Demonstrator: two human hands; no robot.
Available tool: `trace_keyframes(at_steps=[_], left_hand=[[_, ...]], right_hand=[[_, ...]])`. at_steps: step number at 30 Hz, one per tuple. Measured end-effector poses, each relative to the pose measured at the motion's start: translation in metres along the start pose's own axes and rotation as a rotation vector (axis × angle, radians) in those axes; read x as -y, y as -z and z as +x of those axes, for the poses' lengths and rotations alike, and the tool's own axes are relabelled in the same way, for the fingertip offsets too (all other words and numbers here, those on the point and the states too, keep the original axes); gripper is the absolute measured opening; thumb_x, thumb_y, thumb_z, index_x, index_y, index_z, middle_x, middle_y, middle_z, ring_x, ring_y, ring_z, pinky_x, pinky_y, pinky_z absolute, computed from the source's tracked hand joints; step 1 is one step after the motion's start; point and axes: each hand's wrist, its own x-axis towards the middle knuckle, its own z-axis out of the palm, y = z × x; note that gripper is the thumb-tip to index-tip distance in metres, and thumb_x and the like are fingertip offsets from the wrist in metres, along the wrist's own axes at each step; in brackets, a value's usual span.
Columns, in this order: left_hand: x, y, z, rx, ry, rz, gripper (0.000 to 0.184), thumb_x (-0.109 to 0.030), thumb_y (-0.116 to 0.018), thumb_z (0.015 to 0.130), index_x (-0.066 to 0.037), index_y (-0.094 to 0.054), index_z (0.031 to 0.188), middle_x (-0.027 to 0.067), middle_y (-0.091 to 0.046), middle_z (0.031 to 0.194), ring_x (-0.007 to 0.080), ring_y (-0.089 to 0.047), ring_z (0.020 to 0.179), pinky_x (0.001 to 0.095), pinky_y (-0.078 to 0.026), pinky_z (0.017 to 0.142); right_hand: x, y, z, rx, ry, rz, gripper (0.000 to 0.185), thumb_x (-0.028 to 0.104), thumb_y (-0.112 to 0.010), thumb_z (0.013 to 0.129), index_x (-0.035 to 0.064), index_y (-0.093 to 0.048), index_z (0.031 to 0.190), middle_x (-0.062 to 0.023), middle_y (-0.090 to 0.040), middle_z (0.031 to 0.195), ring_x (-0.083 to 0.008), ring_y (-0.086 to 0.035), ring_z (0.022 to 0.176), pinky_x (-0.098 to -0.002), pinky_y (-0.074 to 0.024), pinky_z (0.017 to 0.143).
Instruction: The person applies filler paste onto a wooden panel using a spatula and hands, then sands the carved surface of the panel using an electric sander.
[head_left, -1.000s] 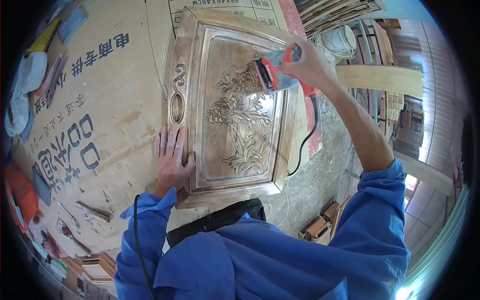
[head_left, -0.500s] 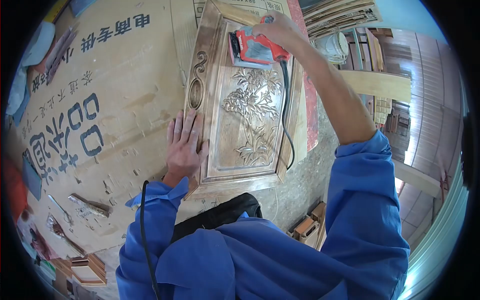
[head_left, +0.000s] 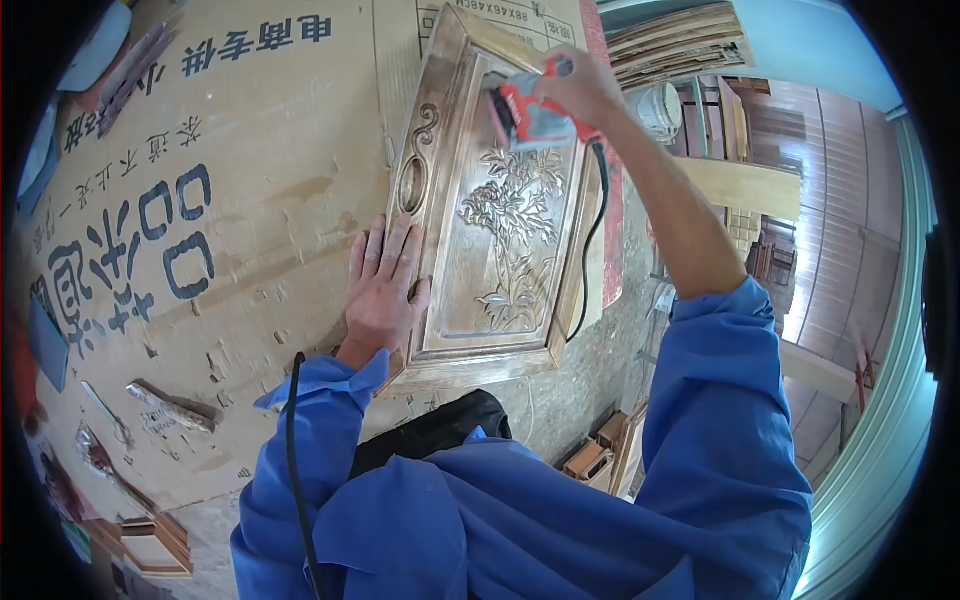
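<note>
A carved wooden panel (head_left: 460,310) with raised flowers and a moulded frame lies on printed cardboard (head_left: 290,140). My right hand (head_left: 583,88) is wrapped round a red and grey power sander (head_left: 535,112) over the upper part of the panel, above the carving. A black cord (head_left: 598,215) runs from the sander down the panel's right side. Flat against the panel's left frame edge rests my left hand (head_left: 383,297), fingers spread, holding nothing. Whether the sander's pad touches the wood cannot be made out.
Tools (head_left: 172,405) lie on the cardboard at the lower left. Stacked carved boards (head_left: 680,45) and a white bucket (head_left: 660,112) are at the upper right. A pale plank (head_left: 740,187) juts out at the right. A black bag (head_left: 435,435) sits by my body.
The sander in my right hand went from the carving's right side up to the panel's top left, then slightly down and right. The view has shifted; my left hand stays on the frame edge.
</note>
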Motion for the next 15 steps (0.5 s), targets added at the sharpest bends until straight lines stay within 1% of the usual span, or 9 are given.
trace_keyframes(at_steps=[4, 5, 9, 10, 13, 15], left_hand=[[-0.002, 0.002, 0.002, -0.001, -0.001, -0.001, 0.085, -0.019, -0.074, 0.083, -0.01, -0.039, 0.16, 0.0066, -0.032, 0.17, 0.0339, -0.028, 0.157, 0.0504, -0.022, 0.128], [-0.004, 0.001, 0.003, 0.0, -0.005, -0.001, 0.085, -0.019, -0.074, 0.083, -0.01, -0.039, 0.16, 0.0066, -0.032, 0.17, 0.0339, -0.028, 0.157, 0.0504, -0.022, 0.128], [0.0, -0.001, 0.001, 0.002, -0.012, 0.047, 0.083, -0.023, -0.072, 0.085, -0.011, -0.039, 0.16, 0.0059, -0.032, 0.17, 0.034, -0.029, 0.156, 0.0491, -0.022, 0.128], [0.002, -0.001, 0.004, -0.006, -0.011, 0.048, 0.083, -0.023, -0.072, 0.085, -0.011, -0.039, 0.16, 0.0059, -0.032, 0.17, 0.034, -0.029, 0.156, 0.0491, -0.022, 0.128], [-0.001, 0.001, 0.002, -0.015, -0.007, 0.025, 0.083, -0.022, -0.072, 0.084, -0.011, -0.04, 0.16, 0.0056, -0.033, 0.169, 0.0341, -0.031, 0.155, 0.0485, -0.023, 0.127], [0.0, 0.001, 0.003, -0.021, 0.008, 0.017, 0.083, -0.022, -0.072, 0.084, -0.011, -0.04, 0.159, 0.0055, -0.034, 0.169, 0.0341, -0.032, 0.155, 0.0483, -0.023, 0.127]], right_hand=[[-0.004, 0.011, 0.015, 0.1, -0.144, 0.068, 0.056, 0.025, -0.081, 0.07, 0.0099, -0.069, 0.123, -0.0063, -0.072, 0.092, -0.0184, -0.062, 0.071, -0.0326, -0.0531, 0.07], [-0.004, 0.012, 0.011, 0.098, -0.147, 0.069, 0.056, 0.025, -0.081, 0.07, 0.0099, -0.069, 0.123, -0.0063, -0.072, 0.092, -0.0184, -0.062, 0.071, -0.0326, -0.0531, 0.07], [0.011, 0.007, -0.017, 0.124, 0.026, -0.135, 0.053, 0.019, -0.079, 0.072, 0.0123, -0.069, 0.123, -0.0057, -0.071, 0.091, -0.0184, -0.062, 0.072, -0.0338, -0.0524, 0.074], [0.01, 0.01, -0.011, 0.12, 0.033, -0.138, 0.053, 0.019, -0.079, 0.072, 0.0123, -0.069, 0.123, -0.0057, -0.071, 0.091, -0.0184, -0.062, 0.072, -0.0338, -0.0524, 0.074], [-0.006, 0.013, 0.016, 0.036, 0.527, -0.179, 0.049, 0.015, -0.078, 0.074, 0.0118, -0.069, 0.122, -0.0059, -0.07, 0.089, -0.0185, -0.06, 0.072, -0.0332, -0.0511, 0.075], [-0.015, 0.011, 0.027, 0.02, 0.702, -0.187, 0.048, 0.014, -0.077, 0.074, 0.0116, -0.069, 0.122, -0.0059, -0.069, 0.089, -0.0185, -0.06, 0.072, -0.033, -0.0507, 0.075]])
